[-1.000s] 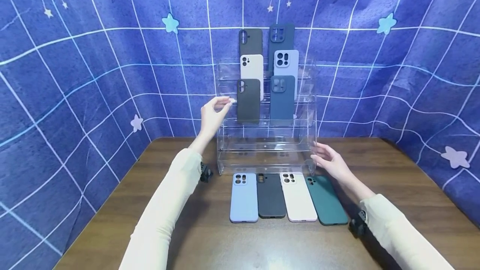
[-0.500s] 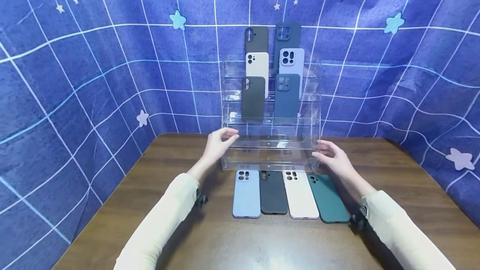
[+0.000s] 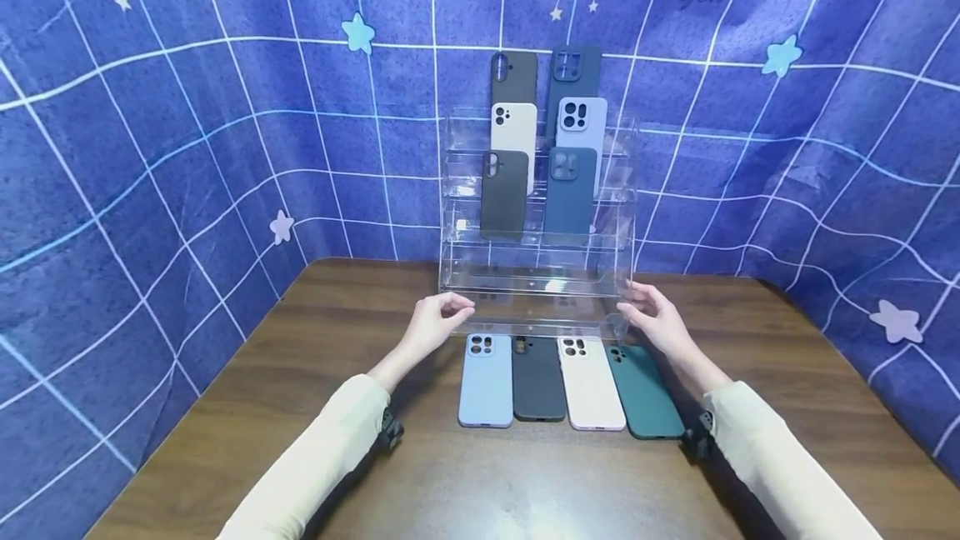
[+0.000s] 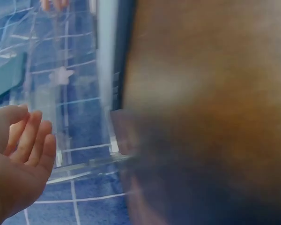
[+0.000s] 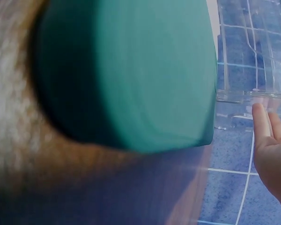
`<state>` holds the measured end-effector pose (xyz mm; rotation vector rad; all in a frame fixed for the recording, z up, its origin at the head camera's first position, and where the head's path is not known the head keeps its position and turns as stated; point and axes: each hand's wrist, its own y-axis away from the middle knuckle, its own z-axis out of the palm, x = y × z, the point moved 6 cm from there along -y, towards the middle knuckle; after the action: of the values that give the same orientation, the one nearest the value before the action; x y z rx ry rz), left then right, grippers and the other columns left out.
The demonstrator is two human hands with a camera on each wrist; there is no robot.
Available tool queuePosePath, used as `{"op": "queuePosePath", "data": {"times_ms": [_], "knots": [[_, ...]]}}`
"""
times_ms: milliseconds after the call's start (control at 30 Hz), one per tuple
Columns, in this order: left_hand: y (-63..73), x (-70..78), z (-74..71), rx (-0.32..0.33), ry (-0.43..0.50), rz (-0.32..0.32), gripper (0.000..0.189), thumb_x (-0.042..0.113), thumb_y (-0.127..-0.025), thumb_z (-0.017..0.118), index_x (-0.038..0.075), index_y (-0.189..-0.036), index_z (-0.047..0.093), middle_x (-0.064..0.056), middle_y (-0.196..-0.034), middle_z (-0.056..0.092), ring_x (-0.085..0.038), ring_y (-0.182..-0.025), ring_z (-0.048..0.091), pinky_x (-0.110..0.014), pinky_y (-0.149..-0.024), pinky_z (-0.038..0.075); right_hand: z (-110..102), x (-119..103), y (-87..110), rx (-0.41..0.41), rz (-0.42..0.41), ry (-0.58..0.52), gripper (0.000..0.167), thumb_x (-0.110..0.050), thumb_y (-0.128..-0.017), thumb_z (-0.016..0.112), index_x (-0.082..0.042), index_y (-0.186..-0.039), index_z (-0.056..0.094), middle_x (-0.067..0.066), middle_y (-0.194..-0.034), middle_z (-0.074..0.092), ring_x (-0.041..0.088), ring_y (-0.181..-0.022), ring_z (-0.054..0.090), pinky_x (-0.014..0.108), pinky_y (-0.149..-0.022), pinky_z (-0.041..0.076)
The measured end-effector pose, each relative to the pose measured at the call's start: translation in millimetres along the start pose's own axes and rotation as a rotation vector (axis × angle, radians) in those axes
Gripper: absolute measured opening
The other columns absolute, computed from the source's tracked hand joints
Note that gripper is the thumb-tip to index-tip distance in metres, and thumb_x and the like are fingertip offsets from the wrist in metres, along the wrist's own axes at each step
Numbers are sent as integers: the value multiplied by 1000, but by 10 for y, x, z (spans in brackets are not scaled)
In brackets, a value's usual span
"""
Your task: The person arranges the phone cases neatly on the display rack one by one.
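A clear stepped display rack stands on the table, with phone cases upright on its upper tiers. Its lowest visible cases are a black phone case and a dark blue phone case. My left hand is by the rack's lower left front corner, its fingers loosely bent and nothing between them. At the rack's lower right side, my right hand has its fingers against the clear edge; the right wrist view shows them fairly straight. Flat before the rack lie light blue, black, white and green phone cases.
Higher on the rack stand a white phone case, a lavender one, and dark ones behind them. The wooden table reaches to a blue patterned cloth hanging at the back and sides.
My left hand has come down along the rack's left side, from beside the lowest black case to the bottom front corner. My right hand stays at the right side. The view has shifted slightly.
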<state>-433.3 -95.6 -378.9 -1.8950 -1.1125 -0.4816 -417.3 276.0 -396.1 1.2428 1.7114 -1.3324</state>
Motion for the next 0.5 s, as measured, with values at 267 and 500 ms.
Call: {"op": "queuePosePath", "data": {"times_ms": [267, 500], "knots": [[66, -204, 118, -149, -11, -90, 21, 23, -87, 67, 10, -102, 71, -5, -101, 72, -20, -89, 68, -33, -83, 54, 21, -39, -36, -9, -3, -12, 50, -8, -92, 58, 8, -134, 38, 35, -128, 47, -10, -87, 56, 15, -76, 52], [162, -220, 267, -336, 14, -116, 21, 21, -90, 63, 10, -106, 70, -7, -108, 70, -23, -104, 64, -38, -93, 49, 45, -214, 61, -21, -32, 17, 46, -1, -91, 56, 14, -131, 37, 40, -124, 47, -9, -86, 57, 18, -75, 53]]}}
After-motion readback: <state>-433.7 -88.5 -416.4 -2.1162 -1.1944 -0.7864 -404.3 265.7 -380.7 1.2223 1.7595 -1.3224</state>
